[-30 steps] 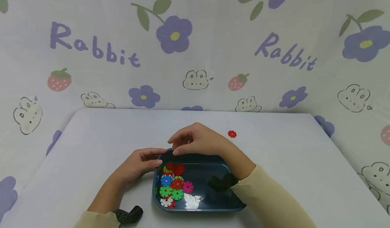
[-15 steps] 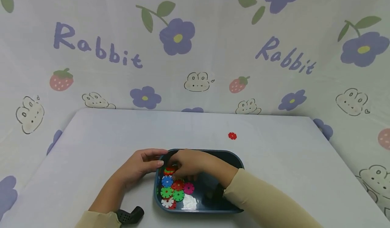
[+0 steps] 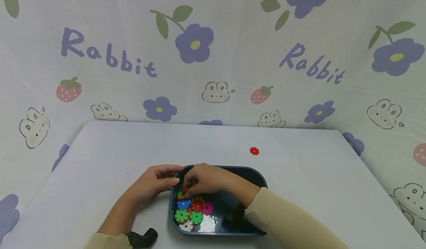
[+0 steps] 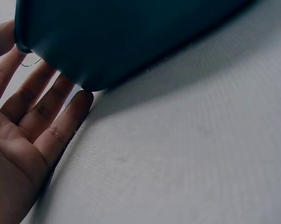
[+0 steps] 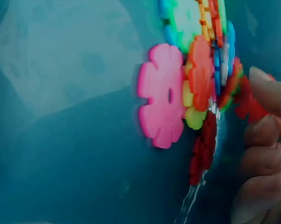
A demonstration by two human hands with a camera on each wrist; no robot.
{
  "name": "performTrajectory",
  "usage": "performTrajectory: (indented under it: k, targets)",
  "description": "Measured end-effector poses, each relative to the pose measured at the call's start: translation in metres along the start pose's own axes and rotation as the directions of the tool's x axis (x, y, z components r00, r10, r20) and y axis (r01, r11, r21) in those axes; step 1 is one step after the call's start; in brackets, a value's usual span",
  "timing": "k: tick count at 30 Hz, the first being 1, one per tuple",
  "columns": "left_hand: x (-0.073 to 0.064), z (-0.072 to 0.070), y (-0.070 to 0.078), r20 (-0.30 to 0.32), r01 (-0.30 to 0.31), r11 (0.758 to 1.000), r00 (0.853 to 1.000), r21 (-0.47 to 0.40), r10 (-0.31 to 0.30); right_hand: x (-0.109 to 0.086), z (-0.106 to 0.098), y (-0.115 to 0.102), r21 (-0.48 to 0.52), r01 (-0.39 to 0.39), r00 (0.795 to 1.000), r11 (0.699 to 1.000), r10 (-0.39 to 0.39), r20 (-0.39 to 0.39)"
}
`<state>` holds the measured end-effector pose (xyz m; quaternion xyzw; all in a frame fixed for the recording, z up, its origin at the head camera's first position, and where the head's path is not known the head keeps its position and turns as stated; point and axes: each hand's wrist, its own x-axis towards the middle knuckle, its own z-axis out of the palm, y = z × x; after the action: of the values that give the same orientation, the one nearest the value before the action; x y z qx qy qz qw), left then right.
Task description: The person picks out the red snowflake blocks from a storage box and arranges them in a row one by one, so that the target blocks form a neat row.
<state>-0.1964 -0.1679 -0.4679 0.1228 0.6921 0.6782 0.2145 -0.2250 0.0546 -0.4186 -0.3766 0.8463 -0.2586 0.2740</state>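
Note:
A dark teal plastic tray [image 3: 246,235] holds a pile of coloured, notched snowflake discs at its left end. Down in that pile, my right hand [image 3: 206,178] pinches a red snowflake disc [image 5: 252,105] between thumb and forefinger. Beside it lie a pink disc [image 5: 161,95], a blue disc [image 3: 183,204], a green disc [image 3: 182,215] and a white disc [image 3: 186,225]. My left hand [image 3: 154,182] is at the tray's back left corner, thumb at the rim. Its fairly straight fingers [image 4: 61,123] touch the tray's outer wall in the left wrist view.
One loose red disc [image 3: 254,151] lies on the white table [image 3: 316,175] behind the tray. A black wrist device [image 3: 143,238] sits by the left sleeve. A printed cloth [image 3: 233,38] with rabbits and flowers hangs behind the table.
My right hand has come down from above the tray's back rim into the disc pile, and it now pinches a red disc. The left hand stays at the corner.

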Motion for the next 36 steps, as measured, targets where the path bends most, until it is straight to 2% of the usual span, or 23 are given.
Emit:
performTrajectory:
  k: [3, 7, 13, 18, 21, 24, 29, 33, 36]
  targets:
    - [0.0, 0.0, 0.0, -0.012, 0.011, 1.0, 1.0, 0.004, -0.011, 0.0, -0.001, 0.002, 0.036, 0.065, 0.998, 0.997, -0.066, 0.004]
    - [0.0, 0.001, 0.0, -0.021, 0.017, 1.0, 1.0, 0.003, -0.017, 0.0, -0.003, 0.001, 0.11, 0.087, 0.996, 0.99, -0.09, 0.02]
    - [-0.001, 0.0, 0.002, -0.009, -0.002, 1.0, 1.0, 0.006, 0.002, -0.001, -0.003, 0.001, 0.231, 0.042, 0.996, 0.972, -0.059, 0.066]
    - [0.0, 0.0, 0.002, -0.008, 0.006, 1.0, 1.0, 0.0, -0.006, -0.003, -0.004, 0.0, 0.381, -0.001, 0.992, 0.924, -0.046, 0.115]
    - [0.0, 0.001, 0.002, -0.014, 0.01, 1.0, 1.0, 0.004, -0.01, -0.003, -0.004, 0.0, 0.439, -0.029, 0.989, 0.898, -0.038, 0.144]
    - [-0.001, 0.001, 0.003, -0.02, 0.015, 1.0, 1.0, 0.009, -0.015, -0.004, -0.005, 0.001, 0.437, -0.04, 0.983, 0.899, -0.044, 0.18]
    - [-0.001, 0.002, 0.002, -0.021, 0.014, 1.0, 1.0, 0.008, -0.014, -0.006, -0.008, 0.001, 0.353, -0.019, 0.976, 0.936, -0.06, 0.212]
    - [-0.001, 0.002, 0.002, -0.01, 0.003, 1.0, 1.0, 0.007, -0.003, -0.01, -0.015, -0.001, 0.33, 0.002, 0.979, 0.944, -0.069, 0.191]
    - [0.0, 0.002, 0.002, -0.007, 0.002, 1.0, 1.0, 0.002, -0.002, -0.015, -0.026, -0.001, 0.337, 0.03, 0.987, 0.941, -0.082, 0.141]
